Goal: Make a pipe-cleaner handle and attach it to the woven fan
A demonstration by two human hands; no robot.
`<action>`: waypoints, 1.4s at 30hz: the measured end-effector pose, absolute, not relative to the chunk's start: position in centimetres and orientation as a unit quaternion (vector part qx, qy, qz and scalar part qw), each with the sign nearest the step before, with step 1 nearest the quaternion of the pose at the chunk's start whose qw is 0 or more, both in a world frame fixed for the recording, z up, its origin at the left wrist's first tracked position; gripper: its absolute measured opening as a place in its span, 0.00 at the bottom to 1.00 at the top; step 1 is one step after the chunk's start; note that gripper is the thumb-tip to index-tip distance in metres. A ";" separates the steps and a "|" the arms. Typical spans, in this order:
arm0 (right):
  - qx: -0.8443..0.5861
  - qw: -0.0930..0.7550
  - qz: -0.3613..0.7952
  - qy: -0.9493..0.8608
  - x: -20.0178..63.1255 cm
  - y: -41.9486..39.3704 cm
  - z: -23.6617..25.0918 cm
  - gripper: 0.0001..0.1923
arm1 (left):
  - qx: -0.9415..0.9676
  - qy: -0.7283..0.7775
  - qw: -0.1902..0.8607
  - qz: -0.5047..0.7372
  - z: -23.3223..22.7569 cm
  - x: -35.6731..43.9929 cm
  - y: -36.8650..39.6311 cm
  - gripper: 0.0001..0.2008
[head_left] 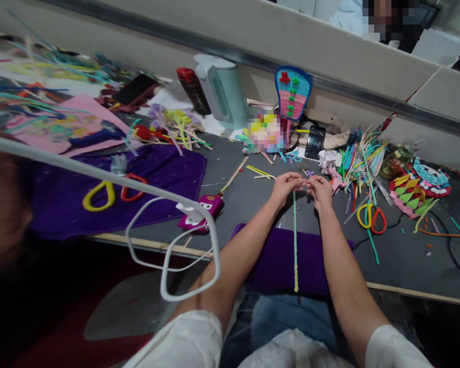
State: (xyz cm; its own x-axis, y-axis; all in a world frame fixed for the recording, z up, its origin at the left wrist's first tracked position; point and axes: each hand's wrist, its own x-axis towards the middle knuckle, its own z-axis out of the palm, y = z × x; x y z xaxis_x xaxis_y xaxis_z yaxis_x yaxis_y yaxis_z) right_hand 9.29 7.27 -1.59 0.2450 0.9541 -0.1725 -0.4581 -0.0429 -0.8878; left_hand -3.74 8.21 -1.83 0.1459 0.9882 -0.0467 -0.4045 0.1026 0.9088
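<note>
1. Where the view begins nearest the body, white sleeves and blue jeans fill the bottom edge, and both bare forearms reach forward over the counter [406, 255].
2. A white cable [168, 255] loops in front of the counter's near edge on the left, running up to a white plug seated in a magenta power block [205, 209].
3. A purple cloth [276, 260] lies at the counter's near edge between the forearms, and a long pale green pipe cleaner [295, 240] hangs straight down across it, its lower end yellowish and past the counter edge.
4. The left hand [285, 186] and right hand [321, 190] meet at the top end of that pipe cleaner; each grip is pressed together, fingertips pinching the strand, the two hands almost touching.
5. Just right of the right hand lie scissors with yellow and red handles [371, 217]; a second pair of scissors [111, 194] rests on a larger purple cloth [61, 204] far to the left.
6. Beyond the hands, a heap of coloured pipe cleaners [362, 156] spreads on the right, with a red, green and yellow craft piece [408, 194] beside it.
7. Farthest back, against the wall, stand a pale green kettle [222, 92], a dark bottle with a red cap [193, 89] and a blue-rimmed fan-shaped craft piece [293, 92].
</note>
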 end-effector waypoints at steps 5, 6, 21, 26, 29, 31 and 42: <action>-0.472 0.641 0.540 -0.274 9.3 7.3 -1.5 0.11 | 0.382 0.360 0.668 0.528 -1.7 -3.8 8.1 0.17; -0.474 0.642 0.537 -0.274 9.3 7.3 -1.5 0.11 | 0.380 0.359 0.669 0.528 -1.8 -3.7 8.1 0.17; -0.490 0.665 0.500 -0.260 8.5 7.2 -1.1 0.15 | 0.289 0.371 0.706 0.529 -2.4 -2.8 7.3 0.18; -0.523 0.650 0.480 -0.272 8.5 6.8 -0.8 0.16 | 0.288 0.402 0.690 0.528 -2.4 -2.6 6.8 0.18; -0.537 0.640 0.474 -0.278 8.2 6.7 -0.5 0.15 | 0.310 0.408 0.676 0.529 -2.0 -2.8 6.5 0.16; -0.541 0.638 0.469 -0.285 8.0 6.7 -0.4 0.14 | 0.321 0.409 0.669 0.532 -1.7 -3.0 6.5 0.15; -0.492 0.612 0.552 -0.280 8.4 7.1 -0.6 0.12 | 0.361 0.420 0.649 0.522 -1.6 -3.5 8.0 0.10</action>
State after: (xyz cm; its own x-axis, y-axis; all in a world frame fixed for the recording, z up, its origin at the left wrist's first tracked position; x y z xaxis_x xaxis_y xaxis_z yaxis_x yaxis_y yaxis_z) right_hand 8.44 7.15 -0.62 0.2334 0.9515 -0.2003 -0.4015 -0.0934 -0.9111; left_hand -3.47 8.02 -1.57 0.1019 0.9806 -0.1675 -0.3745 0.1938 0.9068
